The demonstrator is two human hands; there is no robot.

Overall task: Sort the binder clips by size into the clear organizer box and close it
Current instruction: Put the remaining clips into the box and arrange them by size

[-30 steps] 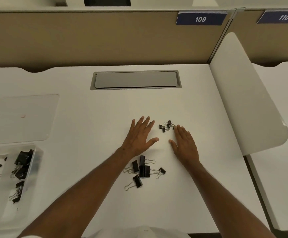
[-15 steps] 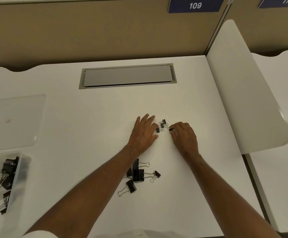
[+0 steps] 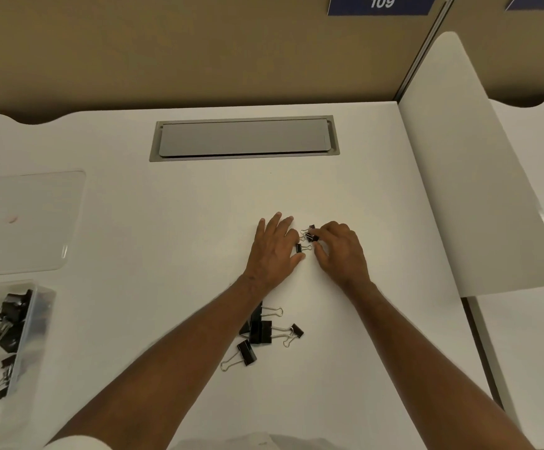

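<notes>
Your hands meet over the middle of the white surface [image 3: 199,222], both palm down. Your left hand [image 3: 273,251] lies flat with its fingers spread and released, grasping nothing; its thumb touches one small binder clip [image 3: 299,248]. Your right hand [image 3: 342,251] is curled, its fingertips [image 3: 324,232] bunched on a cluster of small clips [image 3: 310,236] just beside the left hand's index finger. You cannot tell whether those fingers actually pinch a clip or only press on the cluster.

Taking the rest from largest down: a tan partition wall [image 3: 166,53] runs along the far edge of the surface, with a blue plate reading 109 [image 3: 381,4] near the top right. A white curved divider panel [image 3: 478,177] stands at the right edge. A grey rectangular cable hatch [image 3: 244,138] is set flush into the surface, well beyond your hands.

At the far left the clear lid [image 3: 27,222] lies flat, and just nearer you sits the clear organizer box [image 3: 27,336], open, partly cut off by the picture's edge. Its right compartment holds several large black clips [image 3: 12,311]; the compartments farther left are too cropped to read.

Between your forearms, near your left wrist, lies a loose group of medium clips [image 3: 260,331], some overlapping, with a smaller clip [image 3: 297,330] just beside them and one more [image 3: 246,353] a little apart toward you.
</notes>
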